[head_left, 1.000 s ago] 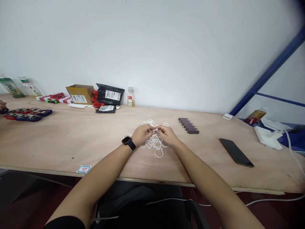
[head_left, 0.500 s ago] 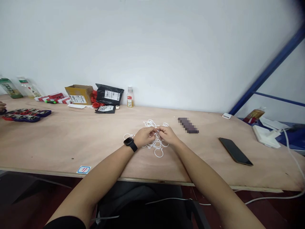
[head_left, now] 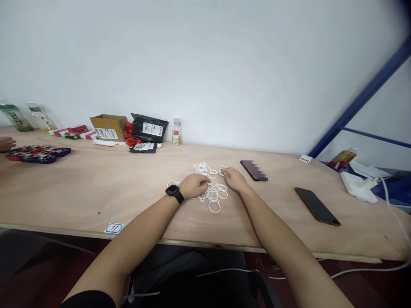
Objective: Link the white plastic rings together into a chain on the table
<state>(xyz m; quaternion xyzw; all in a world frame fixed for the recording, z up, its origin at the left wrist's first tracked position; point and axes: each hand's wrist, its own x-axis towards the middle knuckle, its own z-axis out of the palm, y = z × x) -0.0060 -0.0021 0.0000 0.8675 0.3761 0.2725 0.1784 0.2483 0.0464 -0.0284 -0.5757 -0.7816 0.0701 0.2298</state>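
Observation:
Several white plastic rings (head_left: 214,207), each with a small tab, lie loosely in a pile on the wooden table in front of me. My left hand (head_left: 194,185), with a black watch on its wrist, is over the left side of the pile. Its fingers are curled in with the thumb; anything between them is too small to make out. My right hand (head_left: 234,178) is to the right, apart from the left. Its thumb and fingers pinch a white ring (head_left: 221,167) at the pile's far right. Another cluster of rings (head_left: 202,167) lies just beyond my left hand.
A phone (head_left: 317,206) and a dark, partly pixelated slab (head_left: 250,167) lie to the right. Along the wall stand a small bottle (head_left: 176,131), a black parcel (head_left: 149,127) and a cardboard box (head_left: 111,128). At far left, another person's hand (head_left: 7,143) is near metal-and-blue items (head_left: 38,154).
My hands, together over the pile before, are now apart. The right has moved right and a little away from me to a ring; the left stays nearly in place.

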